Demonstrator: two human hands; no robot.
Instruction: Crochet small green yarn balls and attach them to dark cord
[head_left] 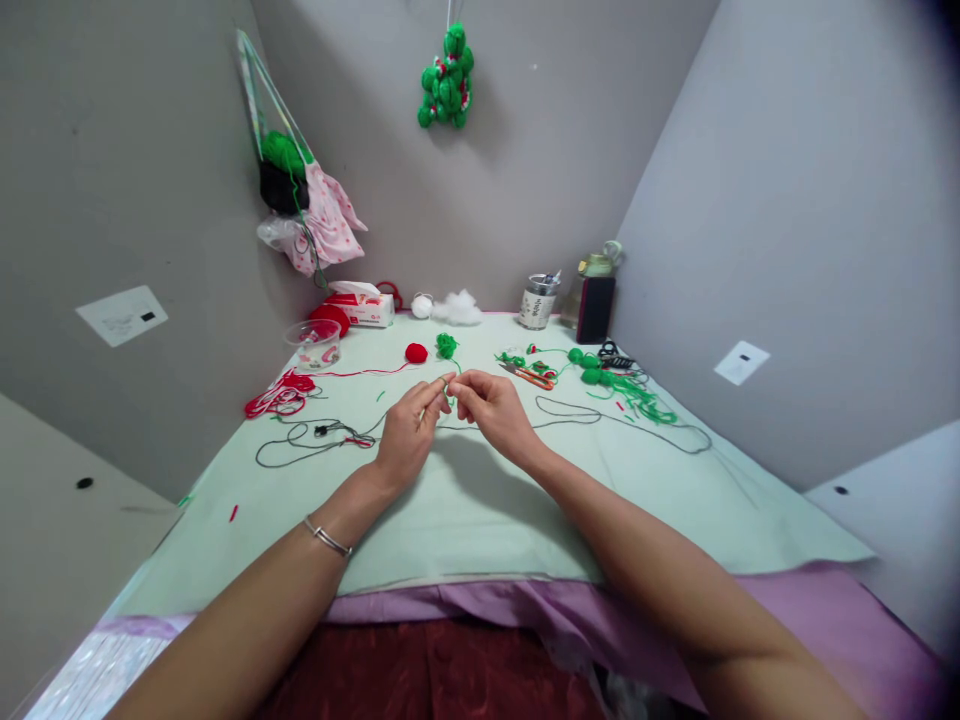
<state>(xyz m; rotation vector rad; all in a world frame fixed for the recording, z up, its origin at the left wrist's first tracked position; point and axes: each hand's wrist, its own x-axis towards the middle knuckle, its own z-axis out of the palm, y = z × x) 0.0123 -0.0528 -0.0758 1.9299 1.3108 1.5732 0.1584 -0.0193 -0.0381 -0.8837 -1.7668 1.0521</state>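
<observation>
My left hand point(409, 428) and my right hand point(491, 408) meet above the middle of the table. Fingers of both are closed in a pinch on green yarn point(458, 366). The strand runs up from the fingertips to a small loose green yarn bundle point(447, 346) just beyond. A bit of green shows between the hands, but its shape is mostly hidden by the fingers. A red yarn ball point(416, 353) lies left of the green bundle. To the right of my right hand are orange-handled thread snips point(534, 377).
A dark cord point(289, 463) loops across the pale tablecloth point(495, 530). At left are a clear tub point(313, 345) and red and white yarn point(281, 393). Green crocheted pieces point(592, 368), black scissors point(611, 352), a tin point(538, 302) and a dark phone-like slab point(596, 310) stand or lie at right.
</observation>
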